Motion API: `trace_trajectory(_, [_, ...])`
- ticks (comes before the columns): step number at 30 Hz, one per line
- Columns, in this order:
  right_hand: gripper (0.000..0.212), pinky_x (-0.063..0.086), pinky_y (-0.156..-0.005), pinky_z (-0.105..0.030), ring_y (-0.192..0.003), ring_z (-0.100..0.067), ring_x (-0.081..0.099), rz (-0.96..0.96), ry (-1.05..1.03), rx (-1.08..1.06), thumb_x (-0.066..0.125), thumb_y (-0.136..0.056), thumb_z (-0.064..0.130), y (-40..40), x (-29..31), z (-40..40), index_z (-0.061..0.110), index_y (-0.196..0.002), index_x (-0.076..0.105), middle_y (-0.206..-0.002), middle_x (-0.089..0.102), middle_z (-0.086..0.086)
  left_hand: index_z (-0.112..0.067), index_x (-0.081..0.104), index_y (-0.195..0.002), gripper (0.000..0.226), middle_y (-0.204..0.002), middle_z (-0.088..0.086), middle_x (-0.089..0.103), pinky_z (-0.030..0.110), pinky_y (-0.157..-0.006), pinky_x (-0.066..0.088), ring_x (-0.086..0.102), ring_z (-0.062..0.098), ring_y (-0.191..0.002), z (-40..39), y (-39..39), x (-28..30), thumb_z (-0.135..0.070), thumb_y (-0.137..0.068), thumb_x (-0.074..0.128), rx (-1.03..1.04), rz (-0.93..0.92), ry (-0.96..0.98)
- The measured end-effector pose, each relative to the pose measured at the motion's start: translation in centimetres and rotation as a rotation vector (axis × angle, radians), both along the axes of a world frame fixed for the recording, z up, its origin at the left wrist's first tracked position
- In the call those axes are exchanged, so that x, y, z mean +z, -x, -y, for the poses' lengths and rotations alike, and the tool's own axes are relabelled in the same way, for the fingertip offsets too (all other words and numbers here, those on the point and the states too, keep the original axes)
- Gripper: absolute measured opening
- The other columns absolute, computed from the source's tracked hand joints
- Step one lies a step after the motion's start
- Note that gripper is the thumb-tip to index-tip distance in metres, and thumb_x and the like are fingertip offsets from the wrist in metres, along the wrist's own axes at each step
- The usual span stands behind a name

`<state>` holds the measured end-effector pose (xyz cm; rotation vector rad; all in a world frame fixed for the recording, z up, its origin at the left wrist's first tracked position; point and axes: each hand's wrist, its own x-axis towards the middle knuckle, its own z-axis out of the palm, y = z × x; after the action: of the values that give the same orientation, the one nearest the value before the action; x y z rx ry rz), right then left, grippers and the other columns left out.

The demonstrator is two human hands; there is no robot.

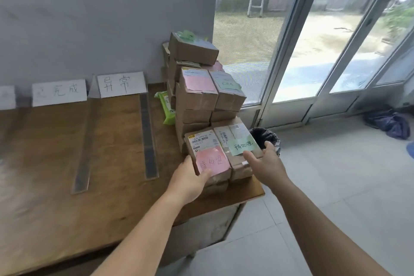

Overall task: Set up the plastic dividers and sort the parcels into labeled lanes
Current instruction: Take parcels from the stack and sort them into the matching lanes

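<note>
A pile of brown cardboard parcels (197,87) stands at the right end of the wooden table (56,163). My left hand (190,177) grips the near parcel with a pink note (209,154), thumb on top and fingers round its left side. My right hand (266,163) reaches with spread fingers to the neighbouring parcel with a green note (239,141) and touches its right edge. Two clear plastic dividers (149,134) (84,159) lie flat on the table, running front to back. Three white paper lane labels (122,84) (58,92) (6,97) stand against the wall.
A green wipes pack (167,107) lies behind the pile. A black-lined waste bin (266,139) sits on the tiled floor just right of the table. Glass doors (313,51) fill the right side; a dark bag (389,123) lies by them.
</note>
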<state>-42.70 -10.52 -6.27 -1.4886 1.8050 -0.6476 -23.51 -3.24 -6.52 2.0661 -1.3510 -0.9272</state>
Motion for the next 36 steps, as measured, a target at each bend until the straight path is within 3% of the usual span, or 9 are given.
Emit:
trace_trajectory(4, [0.065,0.049,-0.089,-0.037,-0.110,-0.022,0.057,0.030,-0.036,0.035,0.060,-0.085,0.042,0.5,-0.7,0.5,0.013,-0.139,0.038,-0.130,0.058,-0.003,-0.021,0.038,-0.142,0.060,-0.142,-0.002,0.047,0.024,-0.090,0.036,0.046,0.020,-0.127,0.0,0.5,0.3,-0.041,-0.090,0.060,0.050,-0.100,0.014])
trace_trajectory(7, [0.040,0.048,-0.065,-0.025,-0.085,-0.004,0.057,0.028,0.010,0.087,0.061,-0.086,0.039,0.9,-0.8,0.3,0.021,-0.119,0.049,-0.106,0.063,0.008,-0.018,0.037,-0.143,0.062,-0.143,0.000,0.046,0.025,-0.090,0.036,0.044,0.022,-0.129,-0.1,0.9,0.4,-0.038,-0.090,0.060,0.112,-0.123,0.025])
trace_trajectory(9, [0.042,0.043,-0.062,-0.023,-0.082,-0.002,0.055,0.038,0.034,0.098,0.062,-0.086,0.038,1.4,-0.7,0.0,0.023,-0.123,0.049,-0.095,0.059,0.015,-0.016,0.033,-0.145,0.064,-0.146,0.001,0.043,0.029,-0.097,0.038,0.042,0.022,-0.131,-0.2,1.3,0.6,-0.038,-0.091,0.060,0.135,-0.122,0.028])
trace_trajectory(14, [0.053,0.041,-0.076,-0.029,-0.094,-0.015,0.056,0.081,0.081,0.085,0.065,-0.084,0.037,2.4,0.1,-1.1,0.023,-0.131,0.046,-0.110,0.061,0.005,-0.018,0.022,-0.150,0.071,-0.150,-0.001,0.036,0.035,-0.107,0.034,0.034,0.021,-0.137,-1.5,2.2,1.0,-0.039,-0.092,0.058,0.146,-0.137,0.060])
trace_trajectory(20, [0.042,0.042,-0.065,-0.025,-0.085,-0.005,0.057,0.119,0.101,0.101,0.066,-0.083,0.033,2.8,0.7,-3.6,0.025,-0.121,0.049,-0.099,0.061,0.011,-0.022,0.023,-0.149,0.070,-0.148,-0.005,0.039,0.034,-0.106,0.034,0.033,0.017,-0.137,-4.3,2.2,1.4,-0.037,-0.091,0.059,0.180,-0.158,0.109])
trace_trajectory(24, [0.032,0.047,-0.075,-0.031,-0.089,-0.005,0.057,0.181,0.117,0.097,0.061,-0.087,0.025,2.2,0.6,-5.7,0.026,-0.116,0.049,-0.104,0.062,0.010,-0.026,0.025,-0.148,0.070,-0.149,-0.006,0.037,0.035,-0.106,0.035,0.032,0.016,-0.137,-6.4,1.4,1.8,-0.037,-0.090,0.061,0.202,-0.155,0.156])
trace_trajectory(29, [0.033,0.045,-0.058,-0.009,-0.085,0.011,0.057,0.306,0.183,0.114,0.059,-0.090,0.013,-0.1,1.4,-8.6,0.026,-0.120,0.051,-0.103,0.060,0.021,-0.031,0.025,-0.147,0.069,-0.149,-0.008,0.036,0.034,-0.105,0.036,0.034,0.015,-0.136,-9.3,-1.3,3.0,-0.033,-0.089,0.063,0.232,-0.143,0.252])
trace_trajectory(34, [0.034,0.052,-0.081,-0.025,-0.100,-0.003,0.061,0.384,0.265,0.167,0.059,-0.090,0.010,-4.6,3.6,-11.8,0.028,-0.118,0.053,-0.108,0.064,0.017,-0.033,0.028,-0.146,0.070,-0.146,-0.010,0.040,0.034,-0.104,0.038,0.039,0.012,-0.132,-13.0,-5.6,4.8,-0.030,-0.087,0.066,0.260,-0.139,0.357])
trace_trajectory(36, [0.035,0.052,-0.078,-0.019,-0.102,-0.003,0.061,0.407,0.292,0.198,0.059,-0.090,0.011,-6.7,4.3,-13.5,0.024,-0.122,0.054,-0.109,0.064,0.019,-0.032,0.029,-0.146,0.069,-0.144,-0.009,0.043,0.035,-0.104,0.038,0.041,0.012,-0.130,-14.8,-7.7,5.5,-0.029,-0.088,0.066,0.266,-0.147,0.388])
